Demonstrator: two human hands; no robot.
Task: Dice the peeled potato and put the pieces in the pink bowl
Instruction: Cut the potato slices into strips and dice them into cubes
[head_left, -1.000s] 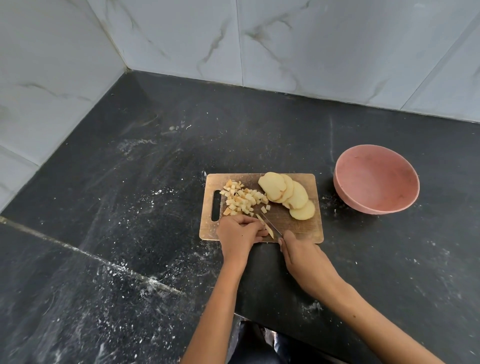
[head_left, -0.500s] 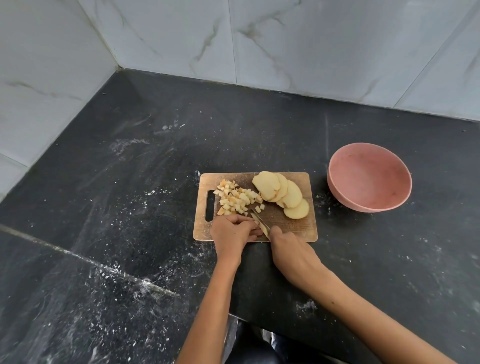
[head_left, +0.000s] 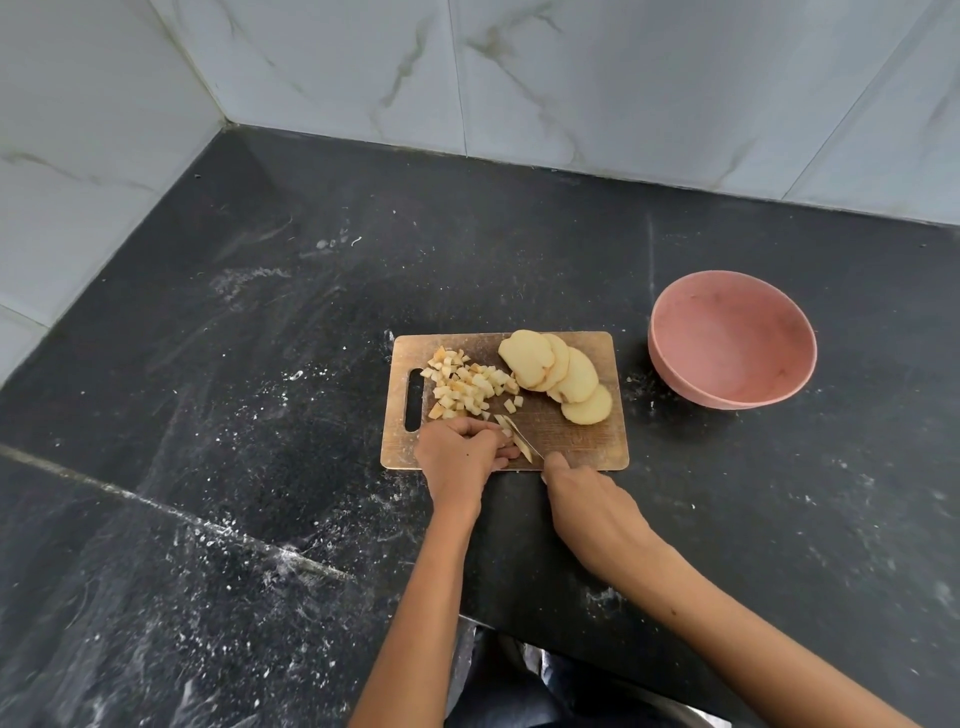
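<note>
A wooden cutting board (head_left: 587, 441) lies on the black counter. On its left part sits a heap of diced potato (head_left: 465, 387); several round potato slices (head_left: 558, 371) overlap on its right part. My left hand (head_left: 460, 452) sits curled at the board's near edge, holding down potato strips that it mostly hides. My right hand (head_left: 587, 501) grips a small knife (head_left: 519, 441) whose blade lies against the strips beside my left fingers. The pink bowl (head_left: 730, 338) stands empty to the right of the board.
The black stone counter (head_left: 260, 415) is dusted with white specks and has a seam running across its left side. White marble-tiled walls (head_left: 571, 78) close the back and left. The counter's front edge is near my forearms.
The knife blade has shifted slightly along the strips under my left fingers. Both hands stay at the board's near edge. The camera view has drifted a little.
</note>
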